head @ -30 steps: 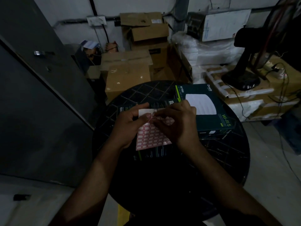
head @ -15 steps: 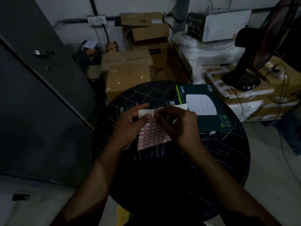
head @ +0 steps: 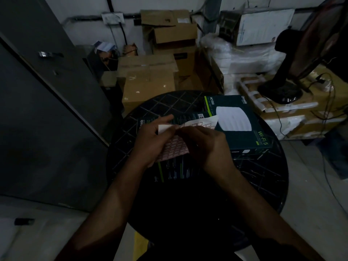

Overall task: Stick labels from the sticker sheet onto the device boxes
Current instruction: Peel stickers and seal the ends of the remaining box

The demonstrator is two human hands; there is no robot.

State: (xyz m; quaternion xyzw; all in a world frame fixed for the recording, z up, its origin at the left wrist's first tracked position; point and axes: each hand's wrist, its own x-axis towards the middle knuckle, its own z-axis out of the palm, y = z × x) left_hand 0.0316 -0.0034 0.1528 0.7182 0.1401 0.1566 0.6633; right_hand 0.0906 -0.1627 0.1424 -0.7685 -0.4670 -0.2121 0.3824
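Head view, dim light. A round dark desk [head: 263,185] with a lattice top carries two dark green device boxes. The near box [head: 175,170] lies flat under the hands, its printed side up; the far box [head: 243,121], marked "Wi-Fi 5" and showing a white round device, lies to the right of it, and the two appear to touch or overlap at the near box's far right corner.

The sticker sheet [head: 175,147], a white sheet with rows of red-edged labels, is held above the near box, with its far part bent up and folded toward the far box. The left hand [head: 150,142] grips the sheet's left edge, thumb on top and fingers curled beneath. The right hand [head: 205,144] has its fingers curled at the fold of the sheet, thumb and forefinger meeting in a pinch there; whether they hold a single label or the sheet itself cannot be told.

Behind the desk stand cardboard cartons [head: 148,80]; to the right, a fan base [head: 280,91] rests on a taped carton. At the left is a grey door [head: 37,110].
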